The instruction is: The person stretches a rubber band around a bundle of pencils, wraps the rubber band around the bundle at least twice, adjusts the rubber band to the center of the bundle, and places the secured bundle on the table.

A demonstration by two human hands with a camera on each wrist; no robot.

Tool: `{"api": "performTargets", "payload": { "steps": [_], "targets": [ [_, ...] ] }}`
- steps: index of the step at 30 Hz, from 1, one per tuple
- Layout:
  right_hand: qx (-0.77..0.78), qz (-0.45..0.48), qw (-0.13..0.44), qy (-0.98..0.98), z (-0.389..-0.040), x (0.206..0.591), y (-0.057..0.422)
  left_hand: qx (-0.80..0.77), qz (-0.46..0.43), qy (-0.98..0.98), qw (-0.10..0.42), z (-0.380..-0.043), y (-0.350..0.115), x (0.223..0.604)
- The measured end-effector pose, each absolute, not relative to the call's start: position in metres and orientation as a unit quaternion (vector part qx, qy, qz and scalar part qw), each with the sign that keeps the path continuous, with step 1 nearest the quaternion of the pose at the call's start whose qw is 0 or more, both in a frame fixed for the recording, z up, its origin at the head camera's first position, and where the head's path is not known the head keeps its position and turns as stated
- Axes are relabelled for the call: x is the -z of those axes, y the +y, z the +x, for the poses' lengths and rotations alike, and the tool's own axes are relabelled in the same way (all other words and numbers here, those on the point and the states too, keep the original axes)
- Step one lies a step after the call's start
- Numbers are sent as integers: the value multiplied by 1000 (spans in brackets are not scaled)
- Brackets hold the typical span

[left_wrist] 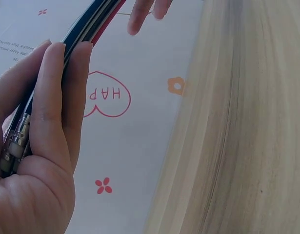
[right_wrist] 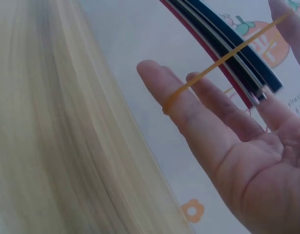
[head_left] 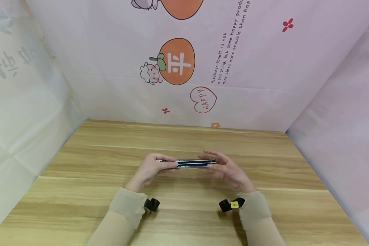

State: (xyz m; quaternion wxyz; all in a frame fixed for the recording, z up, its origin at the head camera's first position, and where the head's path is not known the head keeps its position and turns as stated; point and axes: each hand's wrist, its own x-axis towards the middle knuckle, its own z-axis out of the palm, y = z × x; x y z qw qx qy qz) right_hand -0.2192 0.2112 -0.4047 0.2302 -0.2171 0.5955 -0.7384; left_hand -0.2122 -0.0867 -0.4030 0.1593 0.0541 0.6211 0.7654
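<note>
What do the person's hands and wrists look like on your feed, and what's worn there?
The left hand and right hand are ungloved. A pale beige wrap circles each wrist (left wrap, right wrap), each with a small black device (left, right). The right one bears a yellow label, too small to read.

Back cloth: "Happiness itself is not a bad thing" | red heart: "HAPPY" | yellow label: illegible

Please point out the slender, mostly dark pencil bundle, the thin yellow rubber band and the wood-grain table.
Slender, mostly dark pencil bundle (head_left: 192,165): head view, middle of its side.
Thin yellow rubber band (right_wrist: 206,71): right wrist view, stretched strand.
Wood-grain table (head_left: 184,218): head view, bare top.
</note>
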Motion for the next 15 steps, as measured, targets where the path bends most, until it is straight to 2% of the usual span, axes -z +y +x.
{"api": "performTargets", "payload": {
  "steps": [15],
  "targets": [
    [727,-245,226,600,-218,408,198,-768,71,615,163,-211,-84,401]
  ]
}}
